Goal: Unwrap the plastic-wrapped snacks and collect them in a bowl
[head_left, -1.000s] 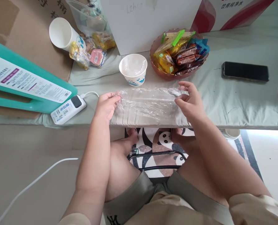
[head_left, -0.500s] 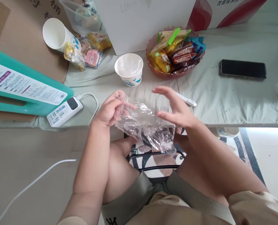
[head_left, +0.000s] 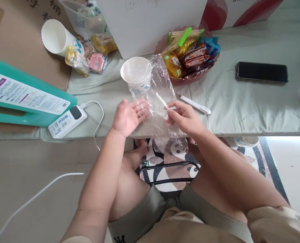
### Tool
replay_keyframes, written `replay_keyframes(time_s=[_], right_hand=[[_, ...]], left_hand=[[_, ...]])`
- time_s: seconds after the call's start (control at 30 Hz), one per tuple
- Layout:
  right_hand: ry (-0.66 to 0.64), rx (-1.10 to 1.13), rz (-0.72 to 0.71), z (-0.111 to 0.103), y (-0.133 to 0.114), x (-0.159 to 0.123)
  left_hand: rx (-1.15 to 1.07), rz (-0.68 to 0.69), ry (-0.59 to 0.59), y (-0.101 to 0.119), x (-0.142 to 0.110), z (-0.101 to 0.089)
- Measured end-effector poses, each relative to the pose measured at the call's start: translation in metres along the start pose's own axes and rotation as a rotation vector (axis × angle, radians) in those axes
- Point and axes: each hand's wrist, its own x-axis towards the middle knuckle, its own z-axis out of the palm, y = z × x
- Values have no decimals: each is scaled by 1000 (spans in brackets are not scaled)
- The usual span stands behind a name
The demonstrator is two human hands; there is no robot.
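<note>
A clear plastic sheet or bag (head_left: 160,98) stretches from beside the snack bowl down over the table's front edge. My right hand (head_left: 182,116) pinches its right side between thumb and fingers. My left hand (head_left: 131,116) is open, its fingers stretched out against or just behind the film's left side; whether they touch it I cannot tell. Right behind the film's upper left part stands a white paper cup (head_left: 137,72) with blue print. A white utility knife (head_left: 194,104) lies on the cloth just beyond my right hand.
A bowl of wrapped snacks (head_left: 187,74) stands behind the knife. To the right lies a black phone (head_left: 261,72). At left are a power bank (head_left: 67,122) with a white cable, a green container (head_left: 31,87), and a tipped paper cup (head_left: 55,37) near wrapped snacks.
The crumpled film has been spread out lengthwise, its far end now by the bowl. My right hand has closed on it, while my left hand has loosened and opened.
</note>
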Motion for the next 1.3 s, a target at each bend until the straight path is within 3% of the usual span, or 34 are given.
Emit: replay_keyframes(time_s=[0.1,0.27,0.43,0.67,0.8,1.1,1.3], right_hand=[[-1,63,22,3,3,2],[16,102,81,4,10,4],[-15,143,124,1,16,5],[-27,64,-51,-3,20,3],[69,88,-98,-1,19,4],[259,62,-196,-6,26,11],[267,13,-253,-9,26,10]], left_hand=[[134,-98,-122,-7,-1,16],[304,-31,27,-9,2,15],[290,52,10,-5,0,5],[236,119,-80,1,-6,3],[292,110,-155,0,-6,2],[365,162,-43,-1,-3,1],[527,353,6,-4,1,-3]])
